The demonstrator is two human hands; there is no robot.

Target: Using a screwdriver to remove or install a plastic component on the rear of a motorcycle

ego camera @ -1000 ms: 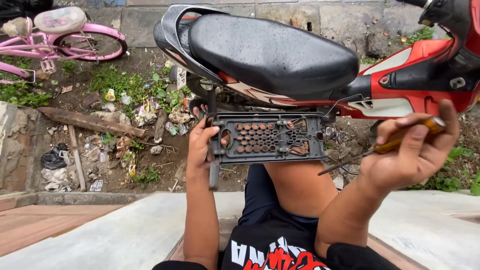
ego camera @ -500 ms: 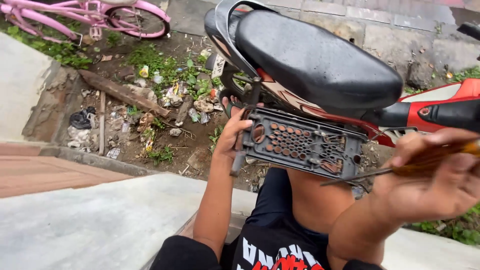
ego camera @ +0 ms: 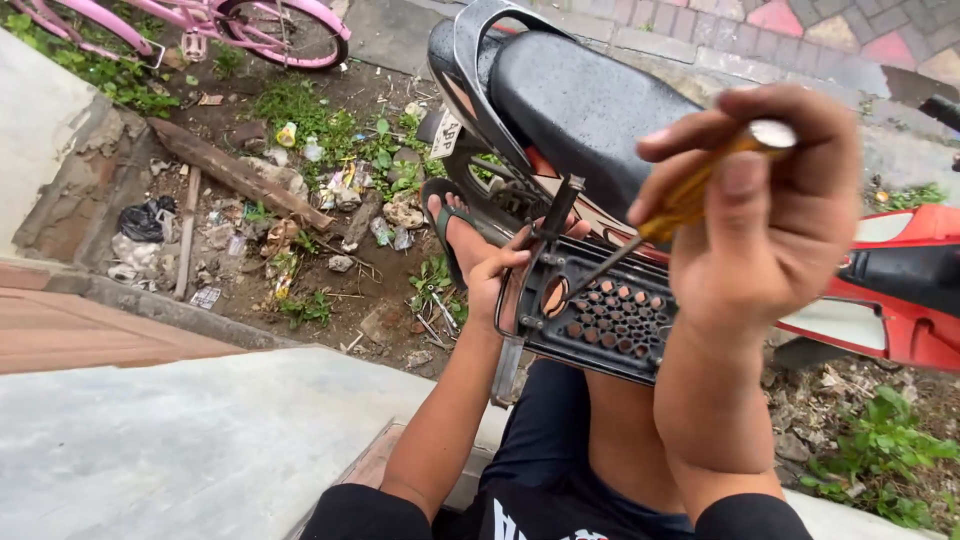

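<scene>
- Screwdriver point(ego camera: 672, 215), yellow-handled, sits pinched in our right hand point(ego camera: 770, 225), fingers curled round the handle; its thin shaft slants down to the black perforated grille point(ego camera: 610, 320).
- Our left hand point(ego camera: 500, 280) grips the grille's left edge, fingers closed on it.
- We rest the grille over our knee, just beside the black seat point(ego camera: 590, 105) of the red motorcycle point(ego camera: 900, 290).
- Pink bicycle point(ego camera: 250, 20) stands well apart, top left.

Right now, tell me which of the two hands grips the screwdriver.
The right hand, raised nearest the camera, grips the yellow-handled screwdriver; the left hand holds the black perforated panel instead.
</scene>
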